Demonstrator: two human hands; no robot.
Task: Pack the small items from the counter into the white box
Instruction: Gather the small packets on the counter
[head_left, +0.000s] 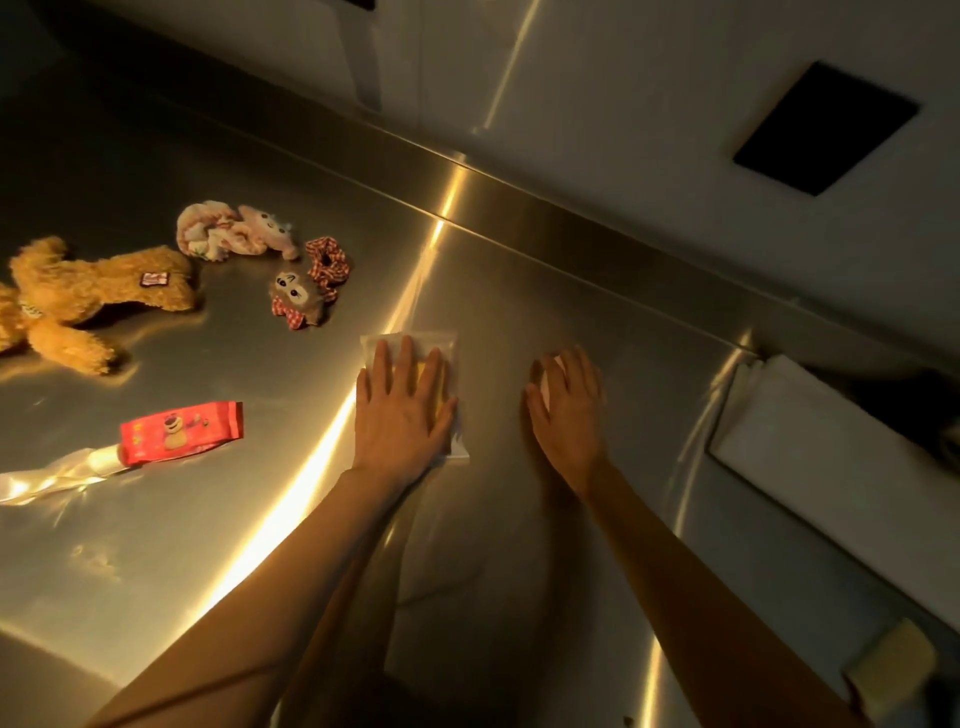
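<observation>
The clear flat plastic pouch with yellow contents (439, 345) is pressed flat on the steel surface (519, 519) by the left hand (402, 410), fingers straight; a small white item (551, 375) is covered by the right hand (569, 410), fingers loosely spread; no white box can be identified.

The shiny metal table (519, 519) has a raised metal ledge (519, 202) along its far edge. Behind the ledge stands a pale wall (649, 78), and on that wall is a dark square panel (826, 127). Past the right end of the table lies a folded white cloth (810, 431). Down in the bottom right corner sits a yellow sponge (891, 667), near the table's edge.
</observation>
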